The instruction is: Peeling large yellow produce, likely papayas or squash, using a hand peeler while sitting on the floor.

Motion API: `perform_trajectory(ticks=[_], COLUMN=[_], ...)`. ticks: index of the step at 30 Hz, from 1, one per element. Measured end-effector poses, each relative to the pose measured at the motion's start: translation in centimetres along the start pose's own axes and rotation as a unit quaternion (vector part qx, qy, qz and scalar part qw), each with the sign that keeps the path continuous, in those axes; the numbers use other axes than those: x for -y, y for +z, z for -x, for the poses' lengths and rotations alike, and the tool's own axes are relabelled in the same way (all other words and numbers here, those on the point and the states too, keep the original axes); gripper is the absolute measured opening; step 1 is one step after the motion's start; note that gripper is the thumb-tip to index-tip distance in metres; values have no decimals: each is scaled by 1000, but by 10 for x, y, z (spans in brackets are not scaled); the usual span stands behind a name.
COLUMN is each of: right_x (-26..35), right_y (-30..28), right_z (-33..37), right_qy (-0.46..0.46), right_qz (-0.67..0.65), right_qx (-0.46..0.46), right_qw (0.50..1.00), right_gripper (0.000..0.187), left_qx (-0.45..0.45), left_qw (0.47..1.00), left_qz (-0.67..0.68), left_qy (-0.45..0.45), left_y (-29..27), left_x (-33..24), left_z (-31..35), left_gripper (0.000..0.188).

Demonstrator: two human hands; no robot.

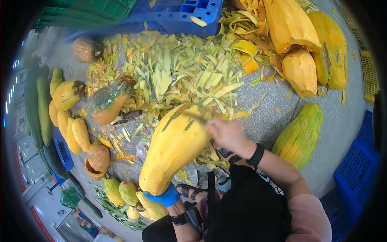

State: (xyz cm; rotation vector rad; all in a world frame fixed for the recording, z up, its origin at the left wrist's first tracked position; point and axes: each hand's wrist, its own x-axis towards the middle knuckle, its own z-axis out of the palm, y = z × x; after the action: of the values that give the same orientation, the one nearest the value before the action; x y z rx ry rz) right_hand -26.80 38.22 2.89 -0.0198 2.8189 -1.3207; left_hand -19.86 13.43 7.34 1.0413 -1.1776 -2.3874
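A large, long yellow pumpkin [173, 145], mostly peeled, is tilted in front of me, with a few dark green streaks near its upper end. My left hand [164, 196], in a blue glove, cups the pumpkin's lower end from below, its fingers partly hidden behind it. Bare and closed, my right hand [227, 135] grips a knife [194, 117], whose thin dark blade lies across the pumpkin's upper end. Motion blurs this hand and the blade a little. Beyond the pumpkin, a heap of pale green and yellow peelings [173, 68] covers the ground.
An unpeeled green-yellow pumpkin [300, 135] lies at right. Peeled pumpkins [290, 24] are piled at the far right. A green-orange pumpkin [111, 101] and several smaller squashes [80, 133] lie at left. Blue crates [177, 18] stand at the back, more blue crates [356, 169] at right.
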Motion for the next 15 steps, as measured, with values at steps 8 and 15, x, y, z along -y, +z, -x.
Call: perform_trajectory(ticks=[8,15], right_x=[-65,-7], right_y=[26,17], right_z=[5,8], right_qy=[169,174], right_qz=[71,-80], right_qx=[64,102], right_qw=[981,976], right_gripper=[29,31], left_qx=[32,43], left_qw=[999,999], left_qz=[3,-7], left_qy=[-18,-11], left_y=[0,-9], left_x=[4,2], left_z=[-8,-17], left_gripper=[58,57])
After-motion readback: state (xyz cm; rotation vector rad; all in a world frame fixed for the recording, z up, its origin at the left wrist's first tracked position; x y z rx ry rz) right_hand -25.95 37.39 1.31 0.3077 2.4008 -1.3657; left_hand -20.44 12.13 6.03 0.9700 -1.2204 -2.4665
